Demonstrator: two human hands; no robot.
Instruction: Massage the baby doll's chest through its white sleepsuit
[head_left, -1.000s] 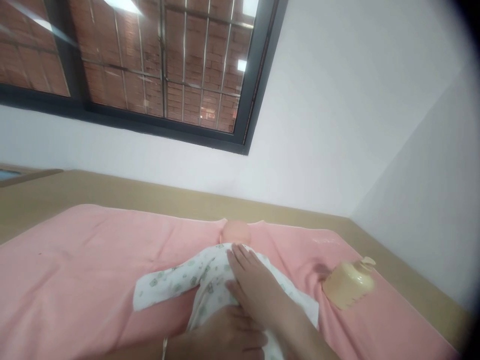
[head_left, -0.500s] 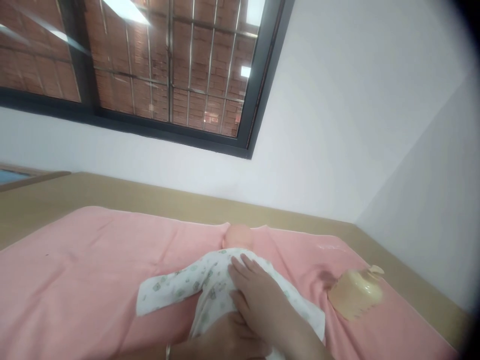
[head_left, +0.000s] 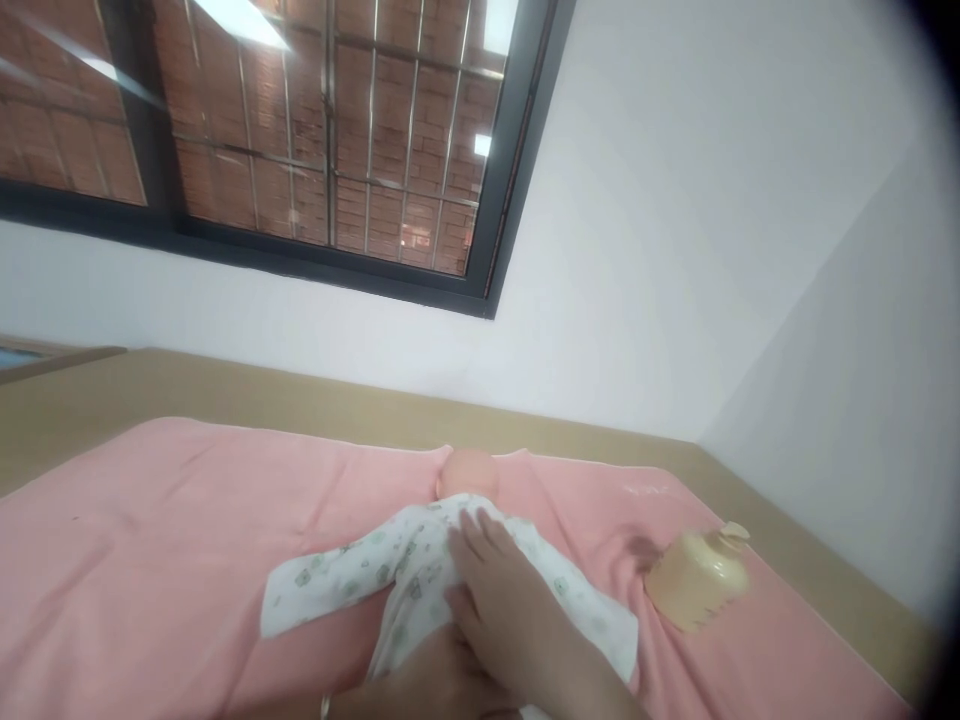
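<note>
A baby doll point(head_left: 466, 474) lies on a pink towel point(head_left: 165, 540), dressed in a white printed sleepsuit point(head_left: 360, 570) with one sleeve spread out to the left. My right hand point(head_left: 502, 600) lies flat on the doll's chest, fingers stretched toward its head. My left hand point(head_left: 420, 690) rests low on the doll's body at the bottom edge, partly under my right wrist; a ring shows on one finger and the fingertips are hidden.
A cream pump bottle point(head_left: 697, 585) lies on its side on the towel to the right of the doll. The towel covers a tan surface point(head_left: 225, 390) set against white walls, with a barred window point(head_left: 300, 140) above.
Both hands stay on the doll's body. The view has shifted slightly; the bottle and the doll keep their places on the towel.
</note>
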